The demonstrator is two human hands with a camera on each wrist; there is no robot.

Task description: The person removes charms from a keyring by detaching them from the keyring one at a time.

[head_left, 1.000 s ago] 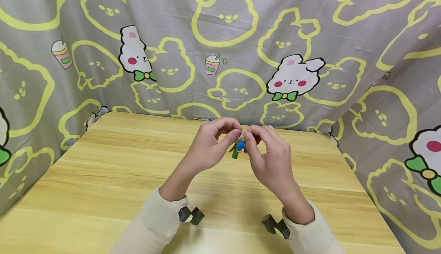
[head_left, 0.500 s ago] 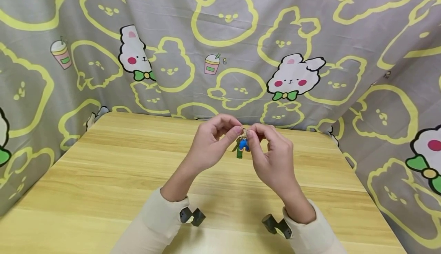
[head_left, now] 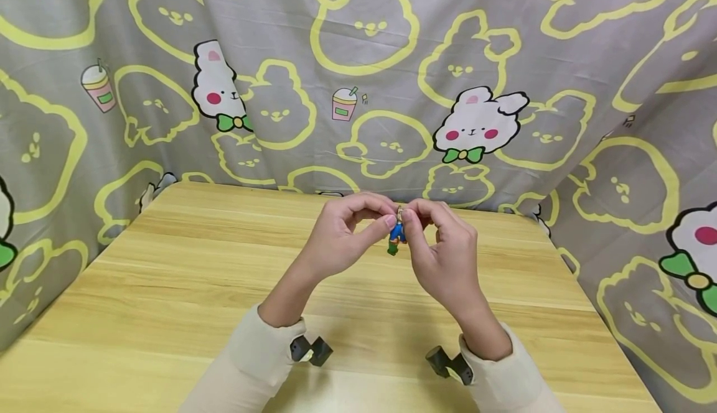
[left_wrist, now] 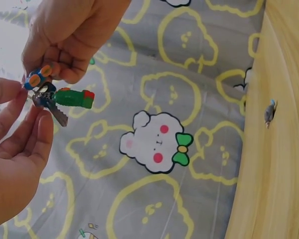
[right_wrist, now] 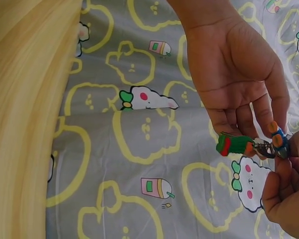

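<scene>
Between both hands hangs a small bunch on a gold-coloured metal ring (head_left: pixel 400 212). It carries a blue charm with orange ends (head_left: pixel 397 233) and a green charm (head_left: pixel 393 248) tipped red in the wrist views. A grey key-like metal piece with a notched edge (left_wrist: pixel 59 115) shows in the left wrist view. My left hand (head_left: pixel 346 232) pinches the bunch from the left with thumb and fingertips. From the right, thumb and forefinger of my right hand (head_left: pixel 444 252) pinch it near the ring. Fingertips hide part of the ring.
Under the hands lies a light wood table (head_left: pixel 196 264). A patterned grey curtain (head_left: pixel 291 46) stands behind and at both sides. One small dark object (left_wrist: pixel 270 113) lies on the wood in the left wrist view. Black camera mounts (head_left: pixel 311 351) jut from the wrists.
The bunch has shifted slightly to the right and turned. Its left-hand dark piece no longer shows in the head view. My left thumb is a little lower; the right hand moved slightly right.
</scene>
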